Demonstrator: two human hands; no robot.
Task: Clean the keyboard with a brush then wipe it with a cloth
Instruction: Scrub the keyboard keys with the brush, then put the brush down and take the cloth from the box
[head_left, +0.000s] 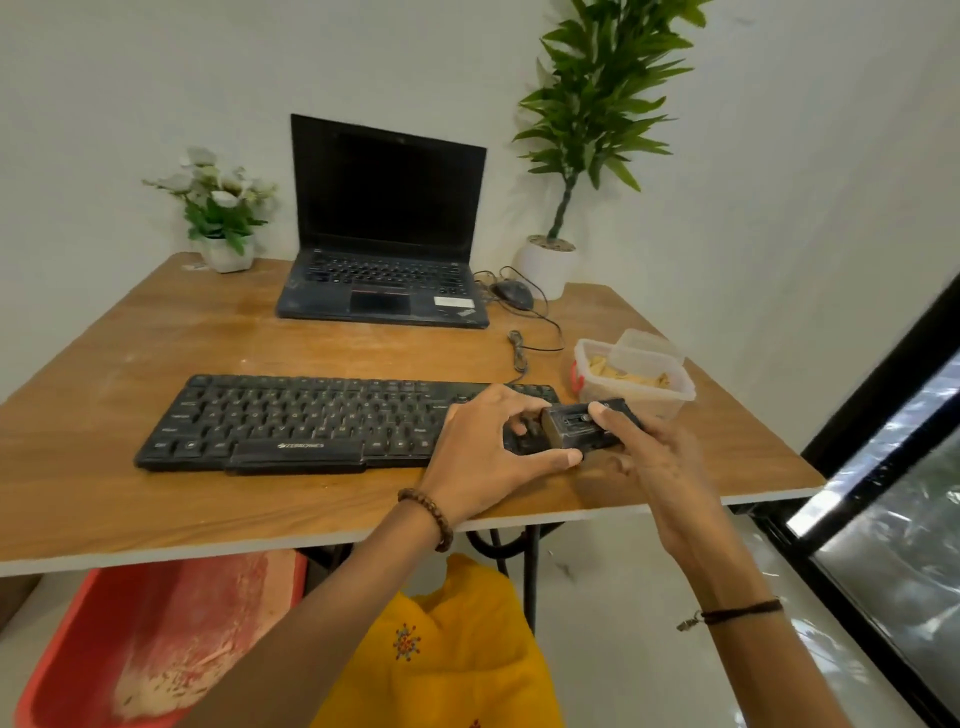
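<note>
1. Lying flat on the wooden table (156, 338), the black keyboard (291, 421) is the landmark.
2. At its right end, the right hand (644, 457) grips a dark boxy brush (582, 428).
3. The left hand (483, 452) rests there, fingers curled against the brush, thumb extended.
4. A plastic container (636, 376) sits just right of the keyboard.

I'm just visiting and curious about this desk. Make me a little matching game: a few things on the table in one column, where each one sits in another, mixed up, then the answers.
Things:
1. laptop
2. flower pot
3. plastic container
4. keyboard

Places:
A. far left corner of the table
B. at the right edge, beside the keyboard's right end
C. at the back, in the middle, lid open
D. near the front edge, under the left hand

Pairs: 1-C, 2-A, 3-B, 4-D
</note>
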